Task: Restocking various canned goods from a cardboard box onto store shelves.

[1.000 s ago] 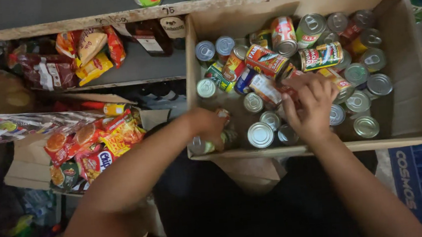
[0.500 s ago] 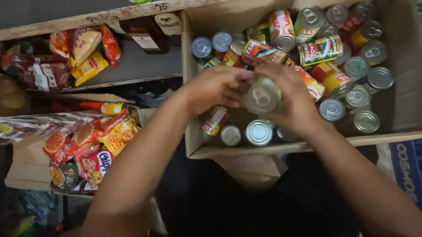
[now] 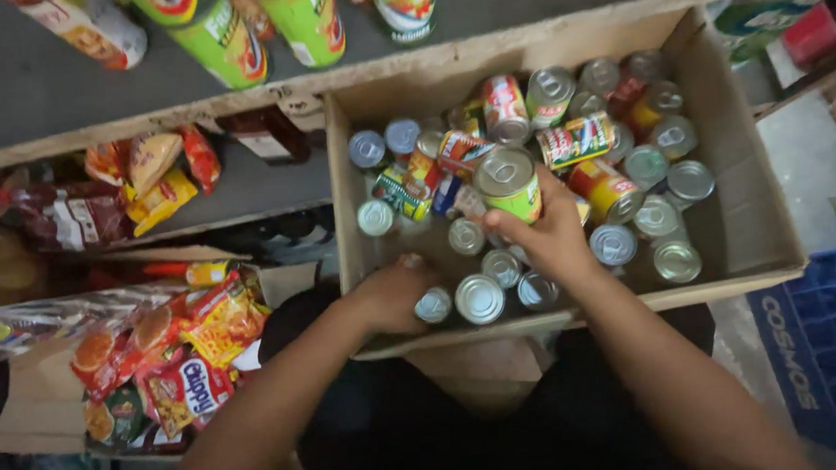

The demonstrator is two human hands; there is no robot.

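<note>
Cardboard box [image 3: 733, 190], near edge: your right hand [image 3: 548, 240] is lifting a green-labelled can [image 3: 509, 186], fingers wrapping its rigid, likely heavy, slick side; your left hand [image 3: 398, 291] is curling over upright cans.

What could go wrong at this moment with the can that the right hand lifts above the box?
1. The right hand grips the green-labelled can from below with few fingers; it might slip and drop onto the cans under it, denting them.
2. Many cans in the cardboard box lie tilted or on their sides; they may roll when a neighbour is pulled out.
3. The left hand rests low among upright cans, so a shifting can might pinch it.
</note>
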